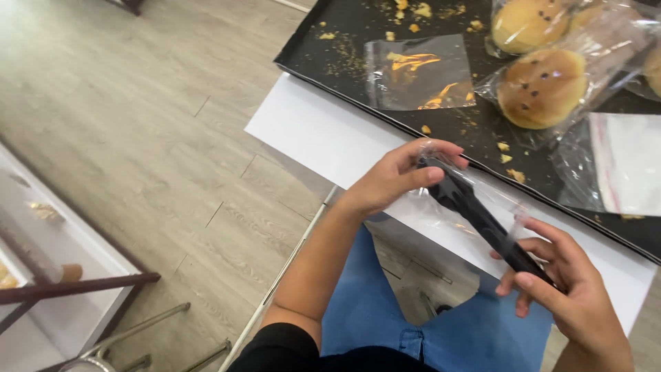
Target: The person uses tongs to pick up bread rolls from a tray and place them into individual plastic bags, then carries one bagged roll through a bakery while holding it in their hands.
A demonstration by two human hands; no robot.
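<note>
Grey wood-look floor (158,138) runs under me, and a white table (323,131) juts in from the right with a black tray (344,27) on it. I'm seated, blue jeans (372,296) below my arms. Between my hands, just off the table's edge, I hold black tongs (482,217) inside a clear bag (475,200) — the tool slants from upper left down to lower right. My left hand (396,179) pinches the bag's upper end, thumb and fingers closed over the plastic and the tong's tip. My right hand (564,282) grips the lower end, fingers wrapped narrow around the handle.

On the tray lie crumbs (413,14), an empty bag smeared orange (420,72), and wrapped buns (544,86) dotted with dark seeds — well apart from my hands. A flat bag with a white sheet (623,162) sits at the tray's right.
</note>
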